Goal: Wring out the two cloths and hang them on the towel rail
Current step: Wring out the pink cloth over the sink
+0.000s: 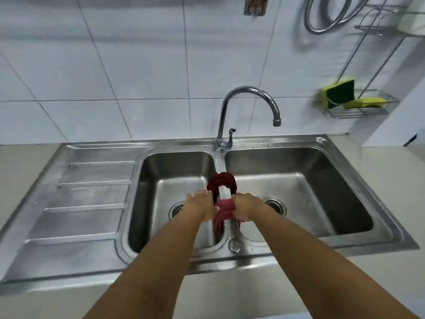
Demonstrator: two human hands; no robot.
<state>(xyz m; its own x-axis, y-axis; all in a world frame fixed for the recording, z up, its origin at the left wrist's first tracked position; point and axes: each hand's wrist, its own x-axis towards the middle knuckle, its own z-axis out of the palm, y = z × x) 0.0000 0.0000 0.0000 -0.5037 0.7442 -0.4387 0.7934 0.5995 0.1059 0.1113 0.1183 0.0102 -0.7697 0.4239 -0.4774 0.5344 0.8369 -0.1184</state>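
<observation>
Two red cloths lie across the divider between the two basins of a steel sink [96,203]. The dark red cloth [222,180] is bunched on the divider farther from me. The lighter red cloth [224,212] is nearer, twisted into folds. My left hand [200,202] presses against its left side and my right hand [247,206] against its right side, both gripping it. My left fingertips also reach toward the dark cloth. No towel rail shows in this view.
A curved chrome tap [250,104] rises behind the divider, spout over the right basin. A wire wall basket [358,109] at right holds green and yellow sponges. A metal hose [322,19] hangs top right. The drainboard lies to the left.
</observation>
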